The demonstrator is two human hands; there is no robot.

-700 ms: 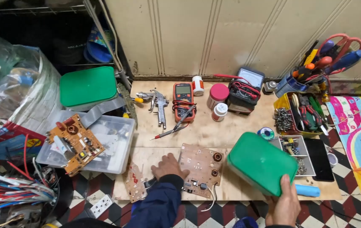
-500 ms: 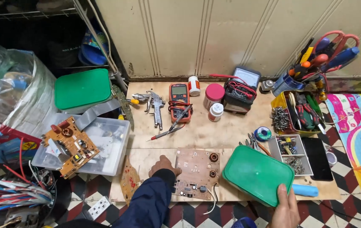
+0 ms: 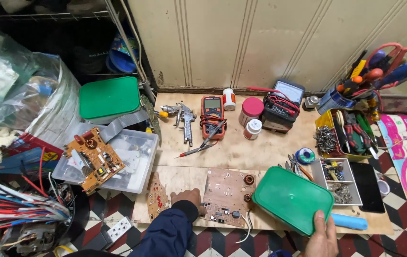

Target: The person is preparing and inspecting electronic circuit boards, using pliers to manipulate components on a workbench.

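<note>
Gripping green lid (image 3: 293, 199), lowered since: right hand (image 3: 321, 234) | left hand (image 3: 187, 197) flat on circuit board (image 3: 227, 195)

I see my left hand (image 3: 187, 197) low in the view, a little left of the middle, lying palm down with the fingers bent and the knuckles toward the camera. Its forearm wears a dark blue sleeve and comes up from the bottom edge. My right hand (image 3: 321, 234) is at the bottom right, bare, with the fingers closed in a grip and pointing upward. The two hands are well apart.
</note>
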